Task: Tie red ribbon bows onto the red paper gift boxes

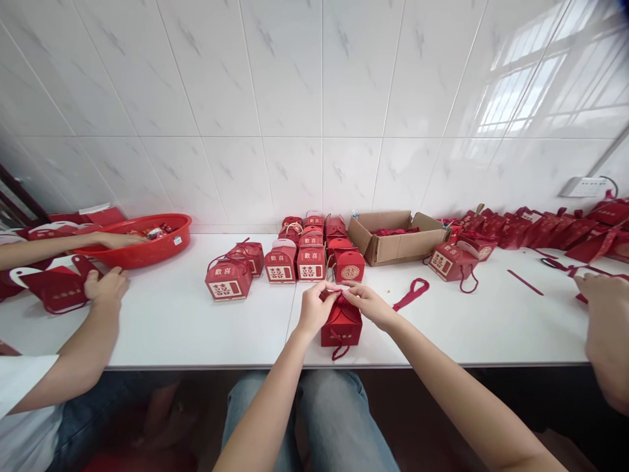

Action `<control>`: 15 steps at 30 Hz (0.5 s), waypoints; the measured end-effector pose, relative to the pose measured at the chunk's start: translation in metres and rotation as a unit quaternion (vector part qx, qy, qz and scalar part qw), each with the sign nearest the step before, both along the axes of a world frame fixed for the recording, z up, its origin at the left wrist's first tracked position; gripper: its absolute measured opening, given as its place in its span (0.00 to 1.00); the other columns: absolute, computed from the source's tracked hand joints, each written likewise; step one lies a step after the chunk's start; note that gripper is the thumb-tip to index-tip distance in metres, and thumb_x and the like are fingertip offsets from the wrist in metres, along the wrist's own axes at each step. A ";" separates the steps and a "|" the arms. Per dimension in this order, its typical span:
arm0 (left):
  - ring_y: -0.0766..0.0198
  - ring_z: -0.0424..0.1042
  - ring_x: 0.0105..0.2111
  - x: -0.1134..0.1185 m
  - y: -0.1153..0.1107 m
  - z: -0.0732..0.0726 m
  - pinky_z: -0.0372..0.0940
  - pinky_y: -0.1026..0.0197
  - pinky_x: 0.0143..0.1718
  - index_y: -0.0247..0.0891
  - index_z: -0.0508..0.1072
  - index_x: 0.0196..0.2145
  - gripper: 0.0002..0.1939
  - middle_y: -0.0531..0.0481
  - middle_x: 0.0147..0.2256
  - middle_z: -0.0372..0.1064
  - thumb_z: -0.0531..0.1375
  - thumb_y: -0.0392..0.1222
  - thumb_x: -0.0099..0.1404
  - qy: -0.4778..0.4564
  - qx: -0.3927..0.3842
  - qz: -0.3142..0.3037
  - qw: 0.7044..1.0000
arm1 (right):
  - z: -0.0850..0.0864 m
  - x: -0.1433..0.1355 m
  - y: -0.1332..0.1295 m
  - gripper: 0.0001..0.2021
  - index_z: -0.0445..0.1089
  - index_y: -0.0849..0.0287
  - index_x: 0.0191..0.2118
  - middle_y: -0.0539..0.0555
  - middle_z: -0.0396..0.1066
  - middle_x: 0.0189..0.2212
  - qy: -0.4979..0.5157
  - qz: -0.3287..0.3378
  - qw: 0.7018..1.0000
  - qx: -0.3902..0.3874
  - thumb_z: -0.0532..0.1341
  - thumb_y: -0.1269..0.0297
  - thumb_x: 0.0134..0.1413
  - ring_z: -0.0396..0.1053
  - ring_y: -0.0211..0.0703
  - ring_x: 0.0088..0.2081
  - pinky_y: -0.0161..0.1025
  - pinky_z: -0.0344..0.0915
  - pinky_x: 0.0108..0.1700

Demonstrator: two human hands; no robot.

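Note:
A small red gift box stands near the table's front edge, its petal-shaped top folded in and a dark red cord loop hanging down its front. Both of my hands meet over that top. My left hand pinches at the red ribbon from the left. From the right, my right hand closes its fingertips on the same ribbon. The fingertips nearly touch, and the exact ribbon ends between them are too small to make out. A loose red ribbon lies to the right of my right hand.
Finished red boxes stand in rows behind. An open cardboard box sits back right, beside more red boxes. At left, a person reaches into a red basin; another person's hand is at far right.

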State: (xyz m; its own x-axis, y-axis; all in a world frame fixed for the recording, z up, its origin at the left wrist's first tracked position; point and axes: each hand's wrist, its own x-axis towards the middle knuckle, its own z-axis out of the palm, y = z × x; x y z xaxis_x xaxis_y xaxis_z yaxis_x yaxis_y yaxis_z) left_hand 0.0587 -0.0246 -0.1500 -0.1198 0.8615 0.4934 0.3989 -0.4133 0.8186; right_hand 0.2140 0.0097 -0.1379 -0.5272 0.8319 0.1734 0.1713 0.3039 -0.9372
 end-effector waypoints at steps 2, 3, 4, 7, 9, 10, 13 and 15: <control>0.68 0.68 0.27 0.001 0.000 0.001 0.64 0.64 0.32 0.38 0.70 0.34 0.05 0.51 0.33 0.72 0.59 0.38 0.59 -0.003 0.005 0.003 1.000 | -0.002 -0.001 -0.003 0.26 0.74 0.60 0.28 0.61 0.62 0.55 0.036 0.004 0.999 -0.039 0.57 0.38 0.47 0.57 0.55 0.58 0.48 0.53 0.57; 0.68 0.67 0.27 0.000 -0.001 0.001 0.64 0.64 0.31 0.39 0.68 0.38 0.08 0.50 0.35 0.71 0.59 0.38 0.58 -0.005 0.010 0.009 1.000 | -0.004 -0.002 -0.005 0.27 0.74 0.60 0.28 0.61 0.62 0.56 0.051 -0.001 0.997 -0.051 0.58 0.37 0.46 0.56 0.55 0.59 0.47 0.53 0.57; 0.68 0.67 0.27 0.000 -0.003 0.002 0.64 0.64 0.31 0.39 0.66 0.40 0.11 0.50 0.36 0.70 0.59 0.38 0.58 -0.002 0.017 0.018 1.000 | -0.005 -0.003 -0.006 0.27 0.74 0.60 0.28 0.61 0.61 0.56 0.063 -0.007 0.996 -0.060 0.58 0.37 0.45 0.56 0.55 0.59 0.47 0.53 0.57; 0.66 0.68 0.32 -0.004 -0.012 0.005 0.65 0.61 0.36 0.39 0.66 0.37 0.07 0.49 0.37 0.68 0.58 0.35 0.59 0.064 0.040 0.038 0.996 | -0.009 -0.005 -0.009 0.27 0.74 0.61 0.26 0.62 0.60 0.57 0.077 -0.024 0.994 -0.067 0.59 0.37 0.45 0.56 0.55 0.59 0.46 0.51 0.58; 0.63 0.68 0.36 -0.007 -0.020 0.005 0.64 0.59 0.40 0.39 0.68 0.34 0.04 0.49 0.35 0.69 0.57 0.34 0.59 0.122 0.035 0.031 0.991 | -0.010 -0.006 -0.010 0.27 0.75 0.61 0.27 0.62 0.61 0.56 0.081 -0.034 0.994 -0.067 0.59 0.37 0.44 0.57 0.55 0.58 0.47 0.51 0.58; 0.62 0.68 0.37 -0.007 -0.023 0.005 0.64 0.58 0.41 0.39 0.70 0.33 0.04 0.49 0.35 0.70 0.57 0.33 0.58 0.142 0.024 0.025 0.989 | -0.010 -0.007 -0.011 0.28 0.75 0.61 0.27 0.62 0.61 0.56 0.082 -0.040 0.994 -0.067 0.59 0.36 0.43 0.57 0.56 0.58 0.47 0.51 0.58; 0.60 0.68 0.37 -0.007 -0.029 0.005 0.64 0.56 0.42 0.39 0.72 0.33 0.05 0.49 0.35 0.72 0.58 0.33 0.58 0.162 0.002 0.027 0.986 | -0.009 -0.008 -0.015 0.28 0.75 0.61 0.27 0.62 0.63 0.55 0.081 -0.056 0.993 -0.066 0.59 0.35 0.42 0.57 0.57 0.58 0.48 0.51 0.58; 0.59 0.69 0.37 -0.007 -0.030 0.005 0.64 0.55 0.42 0.39 0.72 0.32 0.04 0.49 0.34 0.72 0.58 0.35 0.59 0.161 0.000 0.036 0.986 | -0.008 -0.008 -0.020 0.28 0.75 0.60 0.27 0.62 0.61 0.56 0.078 -0.065 0.993 -0.067 0.59 0.36 0.42 0.57 0.57 0.58 0.48 0.51 0.58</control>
